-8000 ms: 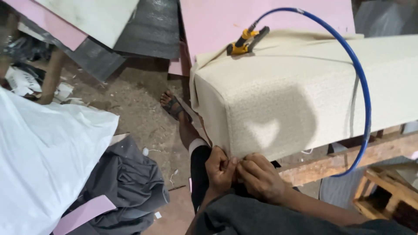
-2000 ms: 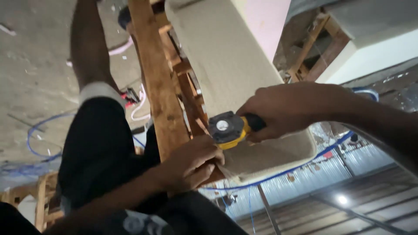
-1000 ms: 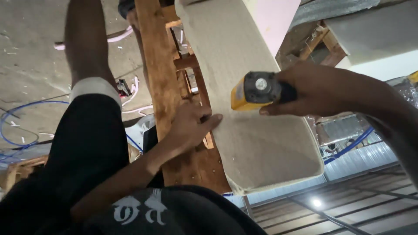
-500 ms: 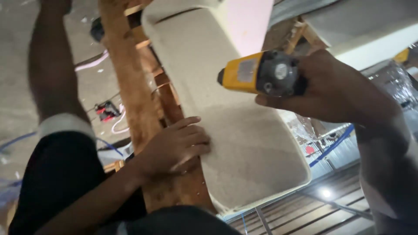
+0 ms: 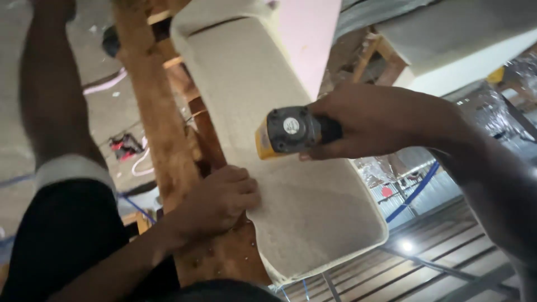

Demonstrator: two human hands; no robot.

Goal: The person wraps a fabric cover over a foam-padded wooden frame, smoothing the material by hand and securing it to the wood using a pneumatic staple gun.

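The right hand (image 5: 369, 126) is wrapped tight around one yellow and black pneumatic stapler (image 5: 291, 133), fingers closed on its dark grip, the round grey cap of the tool facing the camera. The tool hangs just above the cream fabric-covered cushion panel (image 5: 279, 168), close to the edge where the cloth meets the timber; whether its nose touches the fabric cannot be told from here. The left hand (image 5: 218, 201) lies palm down with fingers curled over that same edge, pressing the fabric against the wooden frame rail (image 5: 162, 134), gripping nothing loose.

Handling, as a judgement: the stapler looks compact, rigid and fairly heavy for its size, best held by the grip as it is now, clear of the nose. The upholstery cloth looks coarse-woven and pliable over soft padding, so it should give under the fingers and hold no tension unless pinned flat at the edge (the left hand's present station).

Count: one stapler, one covered panel in work, one main frame rail with shorter cross-pieces beside it. One blue hose (image 5: 417, 190) shows at the lower right. One pink foam sheet (image 5: 307, 39) stands behind the panel. One small red and black object (image 5: 126, 146) lies on the floor, too blurred to identify. The person's black-clad leg (image 5: 61, 223) fills the lower left.
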